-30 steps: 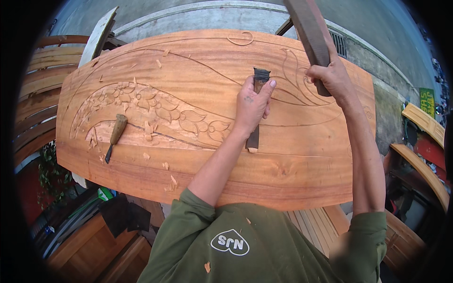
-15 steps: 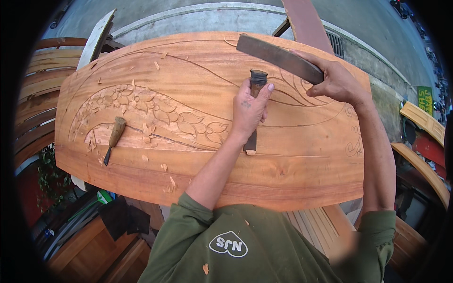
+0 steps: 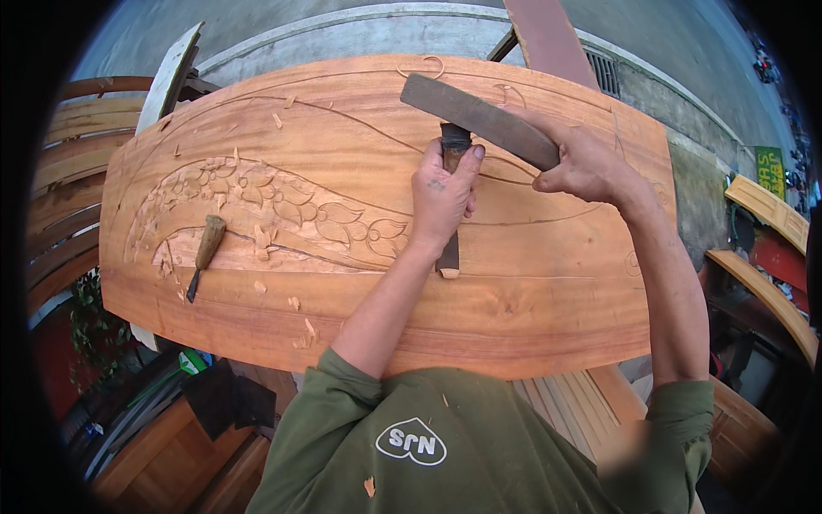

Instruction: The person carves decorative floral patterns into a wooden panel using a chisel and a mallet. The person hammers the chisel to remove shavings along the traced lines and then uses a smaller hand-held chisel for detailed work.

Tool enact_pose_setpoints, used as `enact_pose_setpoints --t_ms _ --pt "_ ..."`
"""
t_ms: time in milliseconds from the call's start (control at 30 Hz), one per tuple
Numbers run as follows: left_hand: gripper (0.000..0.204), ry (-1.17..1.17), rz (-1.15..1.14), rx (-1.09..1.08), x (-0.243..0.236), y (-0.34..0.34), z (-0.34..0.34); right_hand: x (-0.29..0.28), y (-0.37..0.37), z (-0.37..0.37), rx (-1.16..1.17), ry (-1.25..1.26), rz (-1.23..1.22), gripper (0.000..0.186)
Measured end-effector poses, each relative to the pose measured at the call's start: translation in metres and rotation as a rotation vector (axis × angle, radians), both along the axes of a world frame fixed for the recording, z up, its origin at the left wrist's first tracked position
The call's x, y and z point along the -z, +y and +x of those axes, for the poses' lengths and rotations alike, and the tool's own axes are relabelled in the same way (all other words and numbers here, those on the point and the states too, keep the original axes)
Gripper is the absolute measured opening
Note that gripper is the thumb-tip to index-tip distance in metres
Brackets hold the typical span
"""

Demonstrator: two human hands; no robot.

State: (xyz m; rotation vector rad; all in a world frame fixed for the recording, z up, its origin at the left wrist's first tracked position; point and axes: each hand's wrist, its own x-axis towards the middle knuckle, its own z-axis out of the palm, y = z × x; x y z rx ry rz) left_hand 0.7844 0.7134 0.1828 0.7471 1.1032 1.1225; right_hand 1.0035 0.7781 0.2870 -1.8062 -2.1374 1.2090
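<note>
My left hand (image 3: 443,197) is closed around a wide chisel (image 3: 448,257) with a dark tape-wrapped top, its blade end on the carved wooden board (image 3: 514,291) beside a pale chip. My right hand (image 3: 582,167) grips a long dark wooden block (image 3: 475,117), whose middle lies just over the chisel's taped top; I cannot tell whether they touch. A second chisel (image 3: 208,246) with a wooden handle lies on the carved leaf pattern to the left, among wood shavings.
Stacked planks (image 3: 73,171) and a pale board (image 3: 167,77) stand at the left. A mauve board (image 3: 548,38) juts beyond the back edge toward a grey pavement. Yellow wooden panels (image 3: 766,214) lie at the right, and more timber (image 3: 163,445) is below left.
The dark block has swung down from raised and upright at the top right to nearly crosswise over the chisel. My left hand and chisel have shifted slightly leftward.
</note>
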Motion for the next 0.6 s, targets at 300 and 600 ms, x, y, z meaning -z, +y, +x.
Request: enact_pose_setpoints --t_ms 300,600 --pt "0.033 -0.058 0.021 -0.026 -0.009 -0.007 -0.015 -0.027 -0.002 -0.020 0.078 0.025 -0.129 0.101" --pt "0.043 -0.119 0.118 -0.153 -0.043 0.010 -0.027 -0.006 -0.041 0.020 0.405 0.444 0.187 0.098"
